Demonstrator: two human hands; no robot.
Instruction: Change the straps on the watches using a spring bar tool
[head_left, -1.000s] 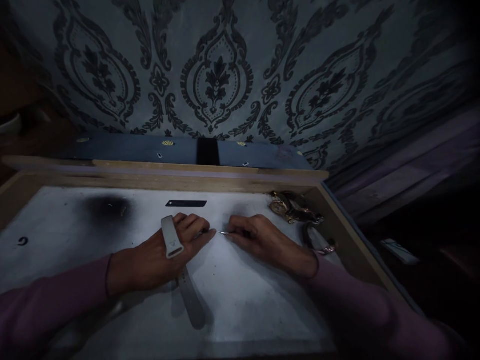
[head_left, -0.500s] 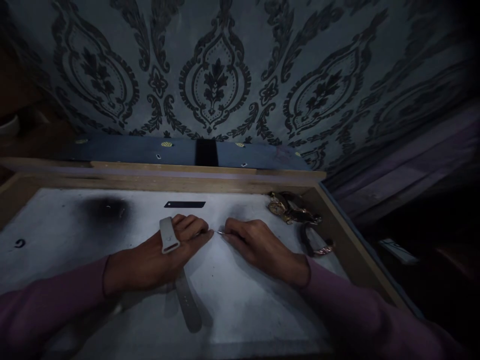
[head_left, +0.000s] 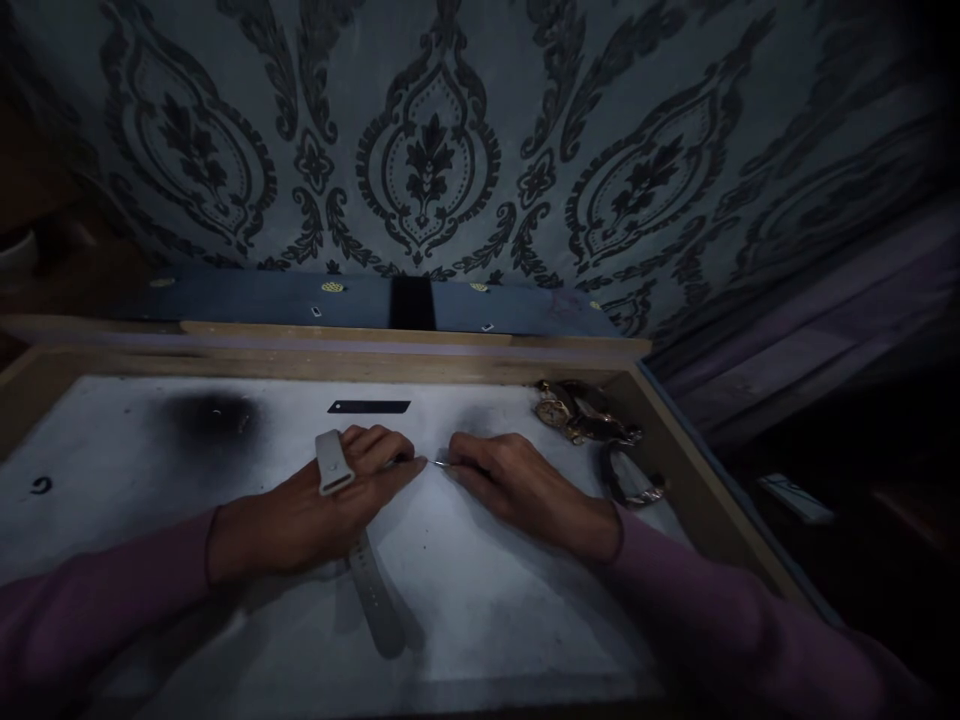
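My left hand (head_left: 330, 510) is closed around a watch with a light grey rubber strap. One strap end with a slot (head_left: 334, 464) lies over the back of the fingers, and the longer holed end (head_left: 375, 600) hangs down under the palm. The watch's middle is hidden by my fingers. Facing it, my right hand (head_left: 517, 485) pinches a thin metal tool (head_left: 439, 463). Its bright tip reaches my left fingertips; most of the tool is hidden, so its kind does not show.
A black slanted blade (head_left: 369, 407) with a hole lies behind my hands. Several wristwatches (head_left: 577, 412) are heaped in the right back corner. A small dark curved piece (head_left: 40, 486) is at far left. A wooden rim (head_left: 420, 368) borders the white work surface (head_left: 480, 600).
My left hand and the watch have tilted and shifted very slightly up and left. The right hand keeps its pinch on the tool, nearly still.
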